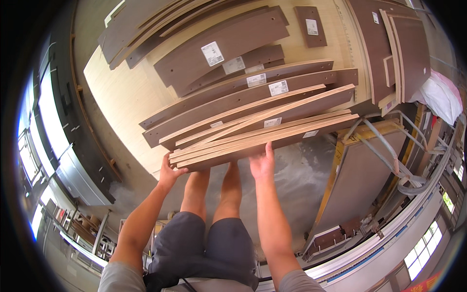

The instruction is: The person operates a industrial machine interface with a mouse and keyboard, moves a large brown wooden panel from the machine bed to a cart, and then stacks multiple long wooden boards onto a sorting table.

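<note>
A stack of long, narrow brown-faced boards (pixel 243 147) with pale wood edges lies across the near edge of the table, in front of my legs. My left hand (pixel 169 172) grips its left end, thumb on the near face and fingers around the end. Farther right, my right hand (pixel 263 163) holds the near side, thumb up against the face; its other fingers are mostly hidden underneath. Just behind the stack, a labelled board (pixel 304 106) lies slantwise. Beyond it, more long brown boards (pixel 228 100) with white labels rest in rows.
The pale wooden tabletop (pixel 114 92) carries several brown panels (pixel 221 46) toward the back and a small labelled panel (pixel 316 39). Larger panels (pixel 411 53) stand at the far right, near a white plastic bag (pixel 438 95). A metal-framed cart (pixel 389 155) holding a large panel stands right of me.
</note>
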A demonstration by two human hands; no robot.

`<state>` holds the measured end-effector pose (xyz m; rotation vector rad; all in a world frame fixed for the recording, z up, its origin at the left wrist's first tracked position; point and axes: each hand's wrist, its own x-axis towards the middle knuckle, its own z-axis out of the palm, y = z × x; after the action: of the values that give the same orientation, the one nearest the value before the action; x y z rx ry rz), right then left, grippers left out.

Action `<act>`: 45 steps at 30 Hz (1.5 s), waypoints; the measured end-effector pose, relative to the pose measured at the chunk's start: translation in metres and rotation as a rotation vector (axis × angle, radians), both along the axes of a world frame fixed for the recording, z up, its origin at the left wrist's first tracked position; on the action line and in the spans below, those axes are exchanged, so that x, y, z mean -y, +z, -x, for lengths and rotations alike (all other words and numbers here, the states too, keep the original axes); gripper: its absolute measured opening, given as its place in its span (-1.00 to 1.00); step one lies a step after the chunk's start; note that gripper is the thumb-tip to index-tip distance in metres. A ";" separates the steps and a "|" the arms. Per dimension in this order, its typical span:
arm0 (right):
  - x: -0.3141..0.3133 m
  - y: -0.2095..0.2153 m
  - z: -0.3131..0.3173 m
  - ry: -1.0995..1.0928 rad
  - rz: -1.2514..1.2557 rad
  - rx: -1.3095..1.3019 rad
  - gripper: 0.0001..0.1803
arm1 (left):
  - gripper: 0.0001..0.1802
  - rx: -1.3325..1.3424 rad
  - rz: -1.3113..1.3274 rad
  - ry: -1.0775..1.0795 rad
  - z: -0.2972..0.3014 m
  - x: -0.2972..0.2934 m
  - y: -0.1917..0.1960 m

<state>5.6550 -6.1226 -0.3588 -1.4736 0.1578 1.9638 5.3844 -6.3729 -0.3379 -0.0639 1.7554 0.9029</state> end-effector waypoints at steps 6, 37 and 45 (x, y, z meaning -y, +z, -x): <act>-0.008 0.017 0.005 0.013 -0.009 0.036 -0.31 | 0.11 0.047 0.007 0.068 -0.002 -0.005 0.000; -0.049 0.025 0.013 0.171 0.003 -0.128 -0.38 | 0.42 -0.208 0.057 0.030 0.021 -0.010 0.010; -0.062 0.033 0.021 0.158 -0.018 -0.087 -0.43 | 0.43 0.068 -0.247 0.217 0.025 -0.027 0.016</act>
<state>5.6344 -6.0610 -0.3258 -1.4280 0.0626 2.1513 5.3595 -6.3461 -0.3217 -0.1240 1.5827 1.2562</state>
